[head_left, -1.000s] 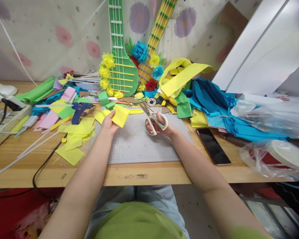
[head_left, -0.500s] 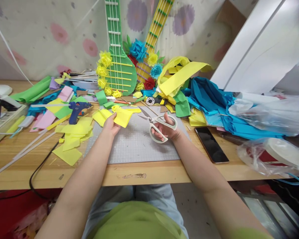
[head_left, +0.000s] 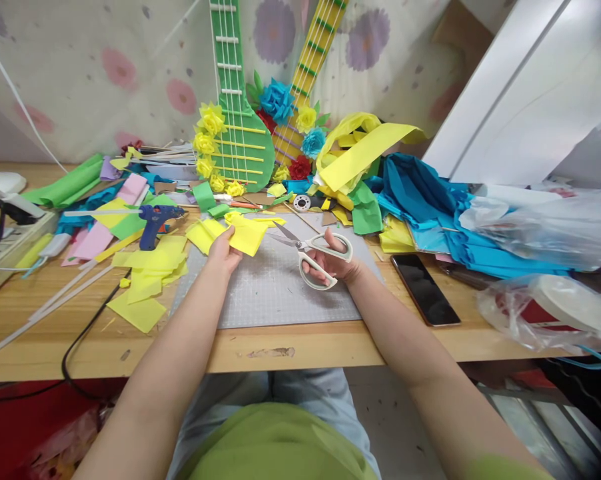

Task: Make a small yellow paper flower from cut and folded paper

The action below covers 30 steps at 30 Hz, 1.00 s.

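Note:
My left hand (head_left: 223,252) pinches a folded piece of yellow paper (head_left: 247,233) above the grey cutting mat (head_left: 275,293). My right hand (head_left: 333,261) has its fingers through the white handles of the scissors (head_left: 310,248). The scissor blades are spread and point left towards the yellow paper, their tips just short of its right edge. More yellow paper squares (head_left: 148,277) lie to the left of the mat.
A blue glue gun (head_left: 155,219) lies at the left among coloured paper scraps. A dark phone (head_left: 424,291) rests right of the mat. Green and yellow paper guitars (head_left: 238,127) with paper flowers lean on the wall. Blue paper (head_left: 430,207) and plastic bags (head_left: 545,307) fill the right side.
The scissors swung from pointing up and away to pointing left at the yellow paper, and the blades opened. My left hand kept its hold on the paper.

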Tool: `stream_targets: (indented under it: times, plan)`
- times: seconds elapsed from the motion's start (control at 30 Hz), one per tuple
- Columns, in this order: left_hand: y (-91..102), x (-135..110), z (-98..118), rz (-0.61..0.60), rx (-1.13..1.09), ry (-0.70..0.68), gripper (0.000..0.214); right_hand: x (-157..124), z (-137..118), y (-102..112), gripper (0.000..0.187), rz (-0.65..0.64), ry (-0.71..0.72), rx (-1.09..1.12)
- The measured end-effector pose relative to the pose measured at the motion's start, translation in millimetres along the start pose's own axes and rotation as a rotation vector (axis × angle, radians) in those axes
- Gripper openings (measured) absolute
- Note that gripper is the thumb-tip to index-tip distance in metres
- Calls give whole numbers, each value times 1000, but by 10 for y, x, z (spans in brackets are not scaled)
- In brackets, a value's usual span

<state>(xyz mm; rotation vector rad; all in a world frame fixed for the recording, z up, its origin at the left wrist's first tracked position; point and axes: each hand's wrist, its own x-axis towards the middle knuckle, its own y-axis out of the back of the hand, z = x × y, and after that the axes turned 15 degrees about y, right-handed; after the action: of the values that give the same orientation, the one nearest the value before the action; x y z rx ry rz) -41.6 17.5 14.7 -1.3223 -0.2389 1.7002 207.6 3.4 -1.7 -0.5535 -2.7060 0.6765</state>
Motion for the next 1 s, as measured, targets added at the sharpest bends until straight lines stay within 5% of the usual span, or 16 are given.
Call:
stream_targets:
  times: [0.53, 1.0]
  plan:
    - [6, -21, -38, -22, 59, -27, 26, 4, 6, 15, 93, 11, 8, -17]
    - [-12, -23, -202, -134, 109, -59, 26, 110, -32, -183, 86, 36, 12, -151]
